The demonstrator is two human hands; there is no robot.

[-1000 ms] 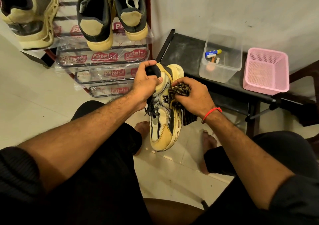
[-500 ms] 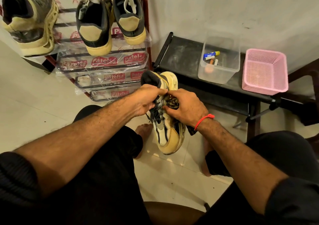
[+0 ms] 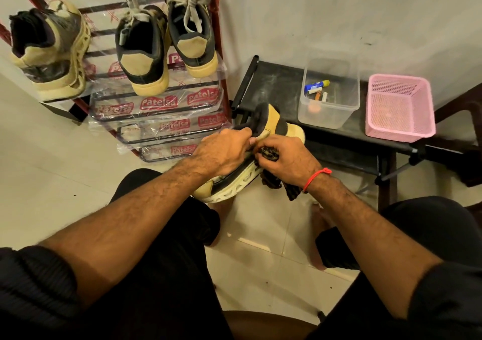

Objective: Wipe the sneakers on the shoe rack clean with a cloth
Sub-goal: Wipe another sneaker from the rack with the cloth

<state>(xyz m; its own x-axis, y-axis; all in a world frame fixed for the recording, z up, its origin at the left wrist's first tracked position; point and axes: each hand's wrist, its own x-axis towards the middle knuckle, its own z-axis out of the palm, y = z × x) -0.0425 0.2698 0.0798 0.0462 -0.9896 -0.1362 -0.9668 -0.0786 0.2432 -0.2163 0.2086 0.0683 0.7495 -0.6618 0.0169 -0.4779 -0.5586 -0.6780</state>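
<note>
Just in front of the shoe rack [image 3: 156, 120], the left hand [image 3: 221, 151] grips the sneaker [image 3: 234, 185] on its side, steadying it so the right hand [image 3: 289, 157], pinching the cloth [image 3: 270, 154], can rub its upper.

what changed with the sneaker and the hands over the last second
The sneaker was turned from upper-facing-up onto its side, so its pale sole now faces the camera. The left hand shifted its grip nearer the collar. The right hand still holds the cloth against the shoe. The three sneakers on the rack stayed put.
</note>
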